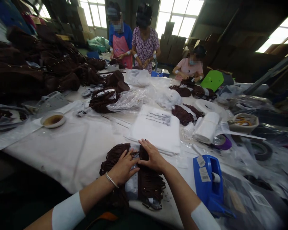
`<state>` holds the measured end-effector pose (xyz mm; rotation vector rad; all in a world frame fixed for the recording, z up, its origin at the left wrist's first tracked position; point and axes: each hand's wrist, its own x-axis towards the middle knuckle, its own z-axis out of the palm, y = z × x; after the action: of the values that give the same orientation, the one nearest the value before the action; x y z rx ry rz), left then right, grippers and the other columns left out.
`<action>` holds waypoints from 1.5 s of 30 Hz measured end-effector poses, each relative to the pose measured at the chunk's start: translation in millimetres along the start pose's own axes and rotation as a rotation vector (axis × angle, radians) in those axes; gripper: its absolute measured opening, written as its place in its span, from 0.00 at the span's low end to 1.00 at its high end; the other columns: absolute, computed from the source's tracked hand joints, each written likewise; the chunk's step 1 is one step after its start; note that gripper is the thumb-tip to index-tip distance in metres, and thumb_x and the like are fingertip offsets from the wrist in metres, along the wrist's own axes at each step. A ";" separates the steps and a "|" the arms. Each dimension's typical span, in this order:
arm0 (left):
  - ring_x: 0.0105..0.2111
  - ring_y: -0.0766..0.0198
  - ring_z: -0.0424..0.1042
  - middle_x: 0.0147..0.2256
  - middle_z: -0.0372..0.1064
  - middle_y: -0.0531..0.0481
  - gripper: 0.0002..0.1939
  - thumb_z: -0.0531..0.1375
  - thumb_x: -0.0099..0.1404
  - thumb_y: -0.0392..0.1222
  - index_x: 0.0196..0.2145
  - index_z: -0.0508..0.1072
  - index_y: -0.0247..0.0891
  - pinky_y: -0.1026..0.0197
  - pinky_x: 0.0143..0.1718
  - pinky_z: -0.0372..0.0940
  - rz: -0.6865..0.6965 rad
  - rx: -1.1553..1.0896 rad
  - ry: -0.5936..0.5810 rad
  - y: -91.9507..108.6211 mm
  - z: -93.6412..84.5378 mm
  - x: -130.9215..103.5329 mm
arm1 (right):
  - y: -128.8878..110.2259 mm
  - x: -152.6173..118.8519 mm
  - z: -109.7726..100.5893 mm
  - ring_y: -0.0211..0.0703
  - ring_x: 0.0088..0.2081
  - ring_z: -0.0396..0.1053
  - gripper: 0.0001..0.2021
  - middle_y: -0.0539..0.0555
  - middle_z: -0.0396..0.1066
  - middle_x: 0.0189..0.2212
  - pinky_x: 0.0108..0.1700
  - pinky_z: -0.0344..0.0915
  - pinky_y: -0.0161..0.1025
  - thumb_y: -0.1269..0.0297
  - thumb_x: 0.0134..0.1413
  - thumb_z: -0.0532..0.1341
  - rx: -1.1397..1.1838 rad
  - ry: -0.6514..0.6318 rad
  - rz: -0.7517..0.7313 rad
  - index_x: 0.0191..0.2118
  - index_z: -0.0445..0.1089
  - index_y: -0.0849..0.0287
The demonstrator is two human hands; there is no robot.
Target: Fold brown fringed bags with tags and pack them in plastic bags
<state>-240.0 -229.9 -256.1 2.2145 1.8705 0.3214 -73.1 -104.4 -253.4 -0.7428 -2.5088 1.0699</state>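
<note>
So both hands are down on one dark brown fringed piece [148,182] lying at the near edge of the table, half wrapped in a clear plastic sleeve [132,188]. The left hand [122,169] has a thin bracelet on the wrist, fingers stretched out nearly flat and pressing on the middle of the piece, not really gripping anything. The right hand [153,156] lies across the top of the fringe, fingers curled down a bit over the upper edge, thumb tucked toward the left one; can't tell if it's actually pinching it. The two hands are touching or close to it.

Counting stuff: one blue tape dispenser [207,182] just right of the piece, one stack of white bags with printed text [156,127] right behind the hands, one white roll [206,127], one purple tape roll [224,143], one small dish with brown liquid [53,120] off to the left. At least four more fringed pieces sit further up the table, plus a big brown pile on the left.

The table is covered with a white cloth [69,150]. Three people work at the far end, and the room looks like a dim workshop with big bright windows
</note>
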 end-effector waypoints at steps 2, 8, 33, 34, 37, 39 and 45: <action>0.62 0.51 0.51 0.58 0.60 0.42 0.22 0.58 0.65 0.43 0.56 0.65 0.42 0.40 0.61 0.48 0.009 -0.027 0.001 -7.5 -7.2 -12.4 | 4.4 19.6 -2.0 0.50 0.57 0.59 0.32 0.55 0.64 0.55 0.58 0.55 0.49 0.67 0.43 0.65 -0.064 -0.098 -0.010 0.57 0.61 0.50; 0.60 0.56 0.57 0.56 0.63 0.49 0.15 0.55 0.68 0.41 0.52 0.69 0.45 0.42 0.61 0.50 0.041 -0.164 0.064 -34.8 -16.3 -40.4 | 38.6 -8.6 -48.2 0.44 0.40 0.66 0.11 0.52 0.69 0.34 0.47 0.62 0.42 0.77 0.42 0.55 -0.187 -0.004 0.167 0.27 0.71 0.56; 0.64 0.50 0.45 0.63 0.48 0.37 0.28 0.53 0.68 0.48 0.61 0.57 0.30 0.47 0.62 0.48 -0.035 0.187 0.201 5.0 41.7 26.6 | 19.6 -45.2 29.1 0.48 0.41 0.68 0.17 0.55 0.70 0.41 0.46 0.64 0.44 0.59 0.46 0.62 0.017 0.538 0.478 0.45 0.68 0.53; 0.64 0.51 0.46 0.63 0.48 0.37 0.29 0.53 0.67 0.48 0.61 0.57 0.31 0.47 0.62 0.48 -0.034 0.214 0.202 4.7 44.8 26.0 | 19.2 -42.3 32.4 0.48 0.40 0.68 0.12 0.54 0.70 0.38 0.46 0.63 0.44 0.62 0.46 0.61 -0.008 0.563 0.484 0.39 0.69 0.53; 0.63 0.51 0.48 0.63 0.49 0.38 0.28 0.54 0.66 0.46 0.61 0.58 0.32 0.48 0.61 0.50 -0.036 0.278 0.189 4.5 46.0 23.4 | 23.7 -43.3 26.8 0.48 0.38 0.66 0.06 0.53 0.68 0.33 0.44 0.61 0.43 0.69 0.42 0.58 0.004 0.643 0.516 0.30 0.68 0.52; 0.63 0.51 0.48 0.62 0.50 0.38 0.27 0.54 0.66 0.45 0.60 0.58 0.32 0.48 0.61 0.51 -0.038 0.299 0.177 5.0 44.8 23.5 | 30.8 -53.0 16.0 0.47 0.37 0.66 0.06 0.52 0.68 0.31 0.42 0.60 0.42 0.71 0.39 0.58 0.045 0.685 0.547 0.27 0.67 0.52; 0.63 0.49 0.48 0.63 0.48 0.38 0.29 0.55 0.65 0.44 0.61 0.58 0.32 0.47 0.61 0.51 -0.042 0.312 0.131 5.0 47.2 26.8 | 47.2 -77.8 8.6 0.47 0.31 0.68 0.05 0.50 0.71 0.27 0.37 0.64 0.43 0.65 0.38 0.62 0.413 0.726 0.643 0.27 0.69 0.52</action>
<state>-216.3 -205.6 -298.9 2.3964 2.1618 0.1805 2.3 -126.3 -300.2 -1.5144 -1.4079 1.1615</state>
